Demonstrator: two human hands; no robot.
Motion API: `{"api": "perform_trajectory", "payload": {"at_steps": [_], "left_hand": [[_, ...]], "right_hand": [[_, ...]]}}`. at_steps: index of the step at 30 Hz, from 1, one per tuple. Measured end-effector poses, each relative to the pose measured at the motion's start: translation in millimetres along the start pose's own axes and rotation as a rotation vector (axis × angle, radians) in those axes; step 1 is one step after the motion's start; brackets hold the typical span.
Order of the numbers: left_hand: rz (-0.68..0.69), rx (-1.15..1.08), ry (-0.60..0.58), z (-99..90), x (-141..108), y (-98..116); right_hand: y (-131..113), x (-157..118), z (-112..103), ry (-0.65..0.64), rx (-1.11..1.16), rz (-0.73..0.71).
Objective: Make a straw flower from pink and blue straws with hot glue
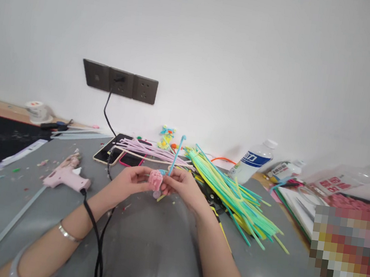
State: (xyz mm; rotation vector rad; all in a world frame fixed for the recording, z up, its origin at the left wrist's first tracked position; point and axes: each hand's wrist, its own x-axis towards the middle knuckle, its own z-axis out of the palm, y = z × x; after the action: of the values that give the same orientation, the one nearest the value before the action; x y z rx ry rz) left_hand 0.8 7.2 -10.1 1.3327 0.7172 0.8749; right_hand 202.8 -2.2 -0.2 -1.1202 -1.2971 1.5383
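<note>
Both hands meet over the middle of the grey table. My left hand (132, 182) is closed, with thumb and fingertips pinching a small pink bumpy craft piece (156, 179) from its left side. From the right, my right hand (183, 187) is closed on the same small work, its thumb against the pink piece. A blue pipe cleaner (177, 153) with a bent tip rises upright from between the right fingers. Whether it is joined to the pink piece is hidden by the fingers. A small pale round bit (157, 194) shows just beneath the pink piece.
A pink glue gun (67, 178) lies left, its black cord (100, 241) passing by my left forearm. Behind are phones (109, 153) and pink pipe cleaners (155, 151). Right lie green and yellow pipe cleaners (232, 195), a tilted bottle (253, 161) and papers (298, 214).
</note>
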Motion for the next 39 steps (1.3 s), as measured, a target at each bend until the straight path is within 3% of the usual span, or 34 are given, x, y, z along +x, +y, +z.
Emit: {"api": "perform_trajectory", "payload": {"at_steps": [8,13,24,31,39], "left_hand": [[-0.03,0.005,0.033,-1.9,3.2,-2.5],[-0.038,-0.014,0.073,-2.7,3.3,-1.8],[-0.094,-0.02,0.006,-1.6,2.1,-0.5],[-0.082,0.094,-0.042,0.3,1.1,4.7],[-0.049,0.175,-0.054,-0.8,2.7,2.4]], "right_hand": [[-3.0,-2.1,-0.3,-0.037,0.013,-0.001],[-7.5,-3.1,0.1,0.028,0.033,-0.008],[-6.0,-2.4,0.0,0.036,0.018,-0.021],[-7.1,-4.9,-4.8,-0.027,0.008,0.067],[-4.6,-4.2,-7.3,-0.038,-0.065,0.053]]}}
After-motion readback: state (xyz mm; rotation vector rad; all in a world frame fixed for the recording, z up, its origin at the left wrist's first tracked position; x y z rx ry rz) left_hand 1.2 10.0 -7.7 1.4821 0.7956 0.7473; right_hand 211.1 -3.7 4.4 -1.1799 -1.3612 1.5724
